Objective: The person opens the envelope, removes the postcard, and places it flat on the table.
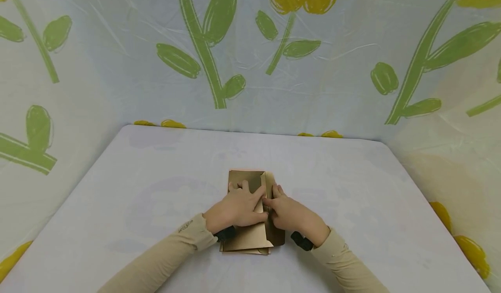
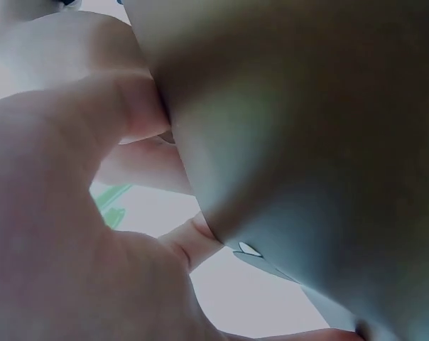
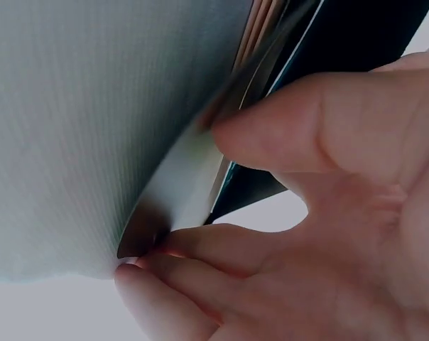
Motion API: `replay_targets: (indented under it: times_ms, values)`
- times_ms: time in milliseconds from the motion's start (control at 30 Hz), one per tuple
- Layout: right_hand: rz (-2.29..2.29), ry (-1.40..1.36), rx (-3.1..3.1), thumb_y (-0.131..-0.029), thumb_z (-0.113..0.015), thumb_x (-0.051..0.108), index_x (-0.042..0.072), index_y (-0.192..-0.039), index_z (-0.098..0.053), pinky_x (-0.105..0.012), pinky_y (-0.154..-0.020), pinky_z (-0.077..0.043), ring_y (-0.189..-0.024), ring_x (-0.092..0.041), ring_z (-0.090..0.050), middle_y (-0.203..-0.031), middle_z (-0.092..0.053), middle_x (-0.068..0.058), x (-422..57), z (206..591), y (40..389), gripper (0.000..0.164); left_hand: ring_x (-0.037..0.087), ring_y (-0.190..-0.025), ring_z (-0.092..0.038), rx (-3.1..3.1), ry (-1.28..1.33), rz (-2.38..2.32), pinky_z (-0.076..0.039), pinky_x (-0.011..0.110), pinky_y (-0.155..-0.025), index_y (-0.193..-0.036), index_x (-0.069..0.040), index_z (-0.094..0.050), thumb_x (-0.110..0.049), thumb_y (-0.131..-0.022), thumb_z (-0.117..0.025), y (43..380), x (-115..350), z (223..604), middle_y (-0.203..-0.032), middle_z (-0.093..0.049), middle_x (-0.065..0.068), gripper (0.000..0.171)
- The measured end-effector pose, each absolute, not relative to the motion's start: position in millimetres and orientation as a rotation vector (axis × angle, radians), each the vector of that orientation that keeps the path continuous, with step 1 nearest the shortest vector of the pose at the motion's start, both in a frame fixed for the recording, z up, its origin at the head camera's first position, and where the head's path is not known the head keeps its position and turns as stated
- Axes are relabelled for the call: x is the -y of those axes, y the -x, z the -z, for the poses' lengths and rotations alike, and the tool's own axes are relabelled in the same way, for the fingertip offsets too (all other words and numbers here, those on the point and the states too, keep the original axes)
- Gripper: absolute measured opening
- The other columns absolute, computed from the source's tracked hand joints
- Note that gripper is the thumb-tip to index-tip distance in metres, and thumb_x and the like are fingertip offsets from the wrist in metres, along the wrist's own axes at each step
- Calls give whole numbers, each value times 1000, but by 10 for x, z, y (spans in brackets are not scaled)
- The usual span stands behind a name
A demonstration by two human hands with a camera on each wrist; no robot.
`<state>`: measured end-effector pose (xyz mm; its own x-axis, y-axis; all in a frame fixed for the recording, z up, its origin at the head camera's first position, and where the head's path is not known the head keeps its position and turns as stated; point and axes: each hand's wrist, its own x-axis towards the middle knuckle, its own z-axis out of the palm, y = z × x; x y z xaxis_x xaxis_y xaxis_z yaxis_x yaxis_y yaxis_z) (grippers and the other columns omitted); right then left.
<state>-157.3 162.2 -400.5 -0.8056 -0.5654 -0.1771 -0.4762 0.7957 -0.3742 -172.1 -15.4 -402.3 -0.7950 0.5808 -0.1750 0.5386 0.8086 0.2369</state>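
Note:
A flat-folded golden-brown cardboard box lies near the middle of the table, its layers slightly offset at the near edge. My left hand rests across its top with fingers spread, the thumb reaching toward the crease on the right. In the left wrist view the panel fills the right side, fingertips right at its edge. Along the right side runs a narrow flap, which my right hand pinches between thumb and fingers. The right wrist view shows the thumb against the bent card, other fingertips at its lower edge.
A pale cloth covers the table. Behind and beside it hang sheets printed with green stems and yellow flowers. Dark wrist bands sit below the sleeves of both arms.

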Motion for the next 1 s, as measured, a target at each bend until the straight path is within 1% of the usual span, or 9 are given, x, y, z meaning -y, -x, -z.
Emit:
replay_targets:
  times_ms: [100, 300, 467, 633, 767, 833, 900, 967, 1000]
  values:
    - [454, 820, -2718, -91, -53, -7, -2, -131, -61, -60, -101, -41, -134, -62, -25, -143, -21, -51, -1623, 4004, 1575, 41, 45, -105, -62, -2774, -883, -200, -28, 72, -103, -128, -19, -43, -57, -95, -50, 1721, 149, 4022, -121, -52, 30, 50]
    - [529, 818, -2707, -91, -51, -9, -3, -126, -64, -60, -99, -42, -135, -61, -26, -143, -22, -51, -1646, 4014, 1584, 38, 45, -108, -61, -2768, -874, -173, -30, 69, -105, -132, -21, -47, -63, -94, -51, 1716, 142, 4004, -123, -52, 28, 57]
    - [590, 779, -2677, -92, -51, -6, -1, -122, -67, -48, -89, -50, -137, -57, -25, -145, -22, -48, -1679, 4021, 1614, 34, 45, -106, -63, -2754, -871, -156, -29, 68, -106, -140, -22, -47, -67, -93, -51, 1710, 152, 4009, -128, -52, 29, 65]
    - [611, 797, -2663, -90, -52, -7, -6, -124, -65, -48, -89, -49, -137, -55, -28, -144, -26, -47, -1695, 4000, 1642, 36, 46, -107, -62, -2761, -891, -138, -29, 70, -105, -141, -23, -47, -66, -93, -51, 1693, 165, 3993, -127, -53, 29, 65]
    - [646, 831, -2662, -91, -53, -5, -11, -125, -63, -38, -72, -47, -134, -56, -33, -141, -29, -49, -1715, 3989, 1665, 36, 45, -102, -64, -2761, -888, -130, -28, 70, -105, -142, -24, -47, -66, -93, -51, 1682, 165, 3996, -130, -50, 30, 65]
    - [666, 839, -2654, -91, -54, -4, -12, -123, -63, -32, -66, -46, -117, -52, -55, -140, -30, -49, -1727, 3971, 1673, 34, 44, -98, -66, -2764, -888, -115, -28, 69, -106, -144, -24, -46, -67, -93, -51, 1682, 163, 4004, -131, -49, 31, 67]
    - [686, 845, -2643, -93, -55, -3, -12, -122, -65, -27, -58, -43, -85, -36, -67, -139, -31, -50, -1743, 3953, 1682, 32, 43, -94, -67, -2769, -891, -102, -29, 69, -106, -144, -24, -45, -68, -92, -51, 1684, 159, 4017, -131, -48, 31, 69]
    - [698, 835, -2637, -95, -55, -2, -12, -119, -66, -23, -53, -41, -59, -18, -56, -138, -32, -50, -1754, 3936, 1691, 29, 45, -96, -66, -2772, -892, -83, -29, 68, -106, -146, -24, -44, -70, -90, -51, 1687, 155, 4021, -131, -48, 30, 72]
    - [720, 810, -2626, -96, -56, -2, -13, -118, -67, -22, -50, -40, -53, -13, -48, -139, -31, -49, -1759, 3933, 1696, 27, 46, -98, -65, -2774, -893, -72, -29, 68, -106, -147, -24, -44, -71, -89, -52, 1687, 154, 4020, -132, -47, 31, 75]
